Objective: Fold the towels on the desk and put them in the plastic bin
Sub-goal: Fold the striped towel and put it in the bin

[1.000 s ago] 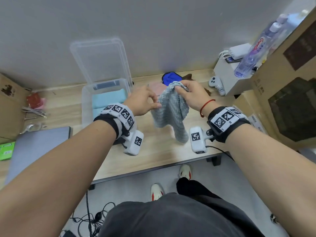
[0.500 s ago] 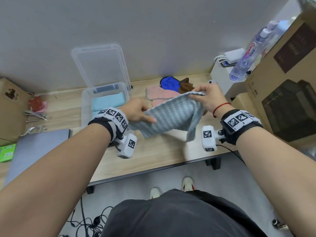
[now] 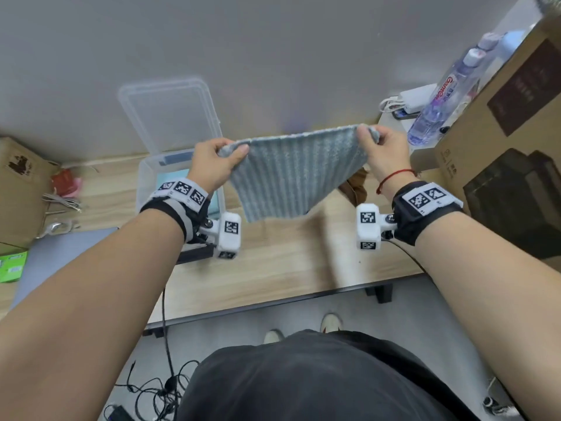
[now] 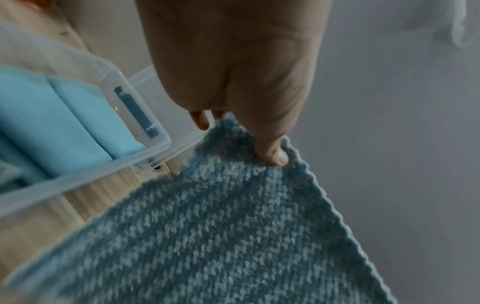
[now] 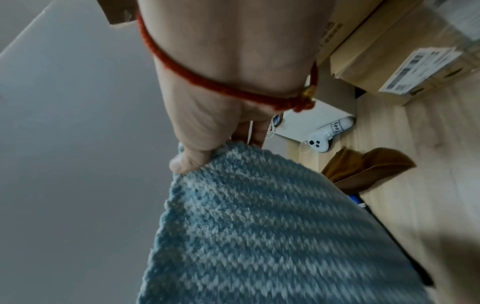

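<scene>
A grey-blue knitted towel (image 3: pixel 291 174) hangs spread out in the air above the desk (image 3: pixel 273 268). My left hand (image 3: pixel 217 161) pinches its top left corner, and my right hand (image 3: pixel 378 147) pinches its top right corner. The left wrist view shows the thumb pressed on the towel (image 4: pixel 233 236) at its edge; the right wrist view shows the same on the towel (image 5: pixel 259 236). The clear plastic bin (image 3: pixel 145 183) stands on the desk behind my left wrist, with light blue folded towels (image 4: pixel 64 123) inside. A brown towel (image 3: pixel 355 185) lies on the desk behind the held one.
The bin's clear lid (image 3: pixel 170 113) leans against the wall. Cardboard boxes (image 3: pixel 510 165) and a water bottle (image 3: pixel 440 101) crowd the right side. A white game controller (image 5: pixel 324 135) lies near the brown towel (image 5: pixel 363 166). A laptop (image 3: pixel 60 247) and clutter sit at the left.
The towel was bunched between my hands; they moved apart and upward, and it now hangs stretched flat between them.
</scene>
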`<state>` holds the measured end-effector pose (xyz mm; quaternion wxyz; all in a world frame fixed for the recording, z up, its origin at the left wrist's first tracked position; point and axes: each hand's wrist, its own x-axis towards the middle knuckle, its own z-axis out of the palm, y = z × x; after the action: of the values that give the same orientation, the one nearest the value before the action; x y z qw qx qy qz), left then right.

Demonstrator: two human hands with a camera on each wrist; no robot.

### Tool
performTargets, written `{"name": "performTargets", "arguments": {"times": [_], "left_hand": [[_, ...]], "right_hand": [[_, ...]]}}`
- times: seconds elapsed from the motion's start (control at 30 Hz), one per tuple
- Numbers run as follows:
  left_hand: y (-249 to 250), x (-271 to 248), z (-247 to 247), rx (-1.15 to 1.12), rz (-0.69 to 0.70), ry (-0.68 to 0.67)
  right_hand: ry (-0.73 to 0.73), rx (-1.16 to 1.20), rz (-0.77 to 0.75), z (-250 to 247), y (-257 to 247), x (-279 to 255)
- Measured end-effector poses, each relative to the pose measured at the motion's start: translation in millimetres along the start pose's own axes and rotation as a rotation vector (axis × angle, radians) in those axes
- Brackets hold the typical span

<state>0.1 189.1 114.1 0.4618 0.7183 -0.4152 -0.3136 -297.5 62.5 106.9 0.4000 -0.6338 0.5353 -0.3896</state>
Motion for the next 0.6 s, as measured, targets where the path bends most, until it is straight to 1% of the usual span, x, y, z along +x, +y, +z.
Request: {"name": "performTargets", "arguments": {"times": [0.03, 0.1, 0.17, 0.23, 0.3, 0.4, 0.5, 0.6], "left_hand": [[3, 1, 2, -0.081, -0.008, 0.025], [8, 1, 9, -0.183, -0.013, 0.031], [-1, 0, 20, -0.179, -0.022, 0.012], [-23, -7, 34, -0.113, -0.046, -0.048], [-56, -18, 51, -0.014, -0.109, -0.122], [-106, -44, 72, 0.181, -0.190, -0.223], [-148, -72, 84, 0.364, -0.182, -0.327], [-185, -101, 92, 0.461, -0.229, -0.383]], "right_hand": [[0.023, 0.014, -0.007, -2, -2, 2], [0.056, 0.009, -0.022, -5, 0, 2], [0.058, -0.025, 0.008, -6, 14, 0], [0.038, -0.068, 0.067, -5, 42, -9], [0.002, -0.112, 0.130, -2, 73, -26], [-0.108, -0.176, 0.235, 2, 119, -60], [-0.220, -0.262, 0.339, 8, 162, -94], [-0.287, -0.321, 0.395, 14, 198, -127]]}}
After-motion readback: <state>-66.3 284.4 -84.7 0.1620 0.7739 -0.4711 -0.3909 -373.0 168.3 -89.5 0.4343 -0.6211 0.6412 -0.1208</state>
